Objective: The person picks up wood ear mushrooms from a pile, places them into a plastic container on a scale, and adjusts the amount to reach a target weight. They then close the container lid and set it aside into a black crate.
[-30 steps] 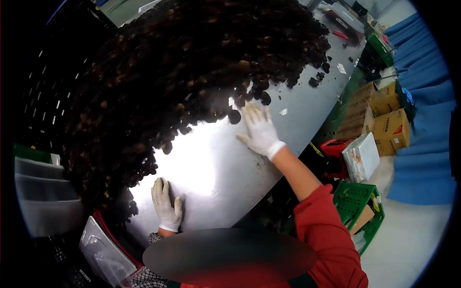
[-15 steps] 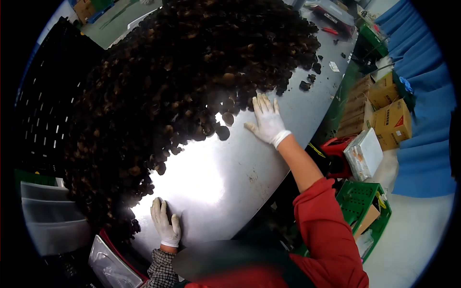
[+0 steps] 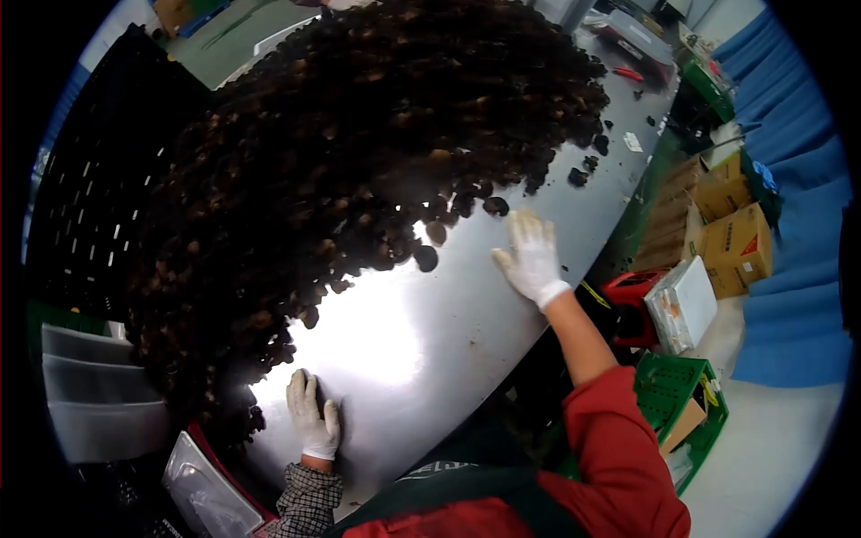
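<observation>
A broad heap of dark brown, roundish mushroom-like pieces (image 3: 359, 152) covers much of a shiny metal table (image 3: 430, 332). My left hand (image 3: 314, 418), in a whitish glove, lies on the metal near the heap's lower edge with its fingers extended. It holds nothing. Farther right, my right hand (image 3: 534, 260) is gloved too and rests palm down, fingers stretched out, a short gap from the heap. A single dark piece (image 3: 496, 206) lies just beyond its fingertips, and another round piece (image 3: 426, 258) is to its left.
A black slotted crate (image 3: 99, 170) stands at the left. Cardboard boxes (image 3: 735, 247), a white block-like package (image 3: 683, 305) and a green crate (image 3: 668, 399) are beyond the table's right edge. At the far side, another person's hand (image 3: 352, 4) shows partly. A red object (image 3: 628, 73) lies on the table.
My right hand has drawn back from the heap's edge, toward me and slightly right. My left hand stays almost in place. Another person's hand has come into view at the top.
</observation>
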The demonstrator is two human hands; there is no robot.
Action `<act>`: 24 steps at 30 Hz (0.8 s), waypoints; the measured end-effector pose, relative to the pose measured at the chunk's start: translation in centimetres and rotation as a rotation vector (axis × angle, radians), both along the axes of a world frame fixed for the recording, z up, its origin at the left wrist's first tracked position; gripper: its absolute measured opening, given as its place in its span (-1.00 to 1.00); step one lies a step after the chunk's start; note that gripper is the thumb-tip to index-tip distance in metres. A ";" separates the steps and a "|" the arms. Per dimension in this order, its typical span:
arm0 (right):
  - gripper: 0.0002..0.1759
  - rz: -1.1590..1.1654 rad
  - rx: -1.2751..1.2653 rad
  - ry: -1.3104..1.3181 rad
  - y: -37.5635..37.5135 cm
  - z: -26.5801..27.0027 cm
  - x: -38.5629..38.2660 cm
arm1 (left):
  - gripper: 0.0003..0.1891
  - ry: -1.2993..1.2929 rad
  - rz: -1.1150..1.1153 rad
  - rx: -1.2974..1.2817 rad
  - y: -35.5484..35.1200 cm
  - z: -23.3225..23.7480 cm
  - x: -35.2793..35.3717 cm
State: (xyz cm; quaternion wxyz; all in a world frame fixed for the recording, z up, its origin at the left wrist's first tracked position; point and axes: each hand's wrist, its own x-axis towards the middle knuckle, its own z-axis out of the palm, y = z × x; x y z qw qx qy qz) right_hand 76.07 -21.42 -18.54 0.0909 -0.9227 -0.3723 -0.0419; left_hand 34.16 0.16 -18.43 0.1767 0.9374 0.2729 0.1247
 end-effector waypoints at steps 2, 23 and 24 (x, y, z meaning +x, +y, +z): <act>-0.24 -0.181 -0.010 -0.127 -5.3 -0.3 0.5 | -0.49 -0.031 0.001 0.012 0.0 -0.2 0.0; -0.35 -0.743 -0.253 -0.271 -22.1 -4.4 5.2 | -0.47 -0.052 0.049 0.032 -0.3 0.5 0.5; -0.36 -0.687 -0.103 -0.331 -21.3 -4.4 4.6 | -0.47 -0.061 0.058 0.032 -0.3 0.5 0.5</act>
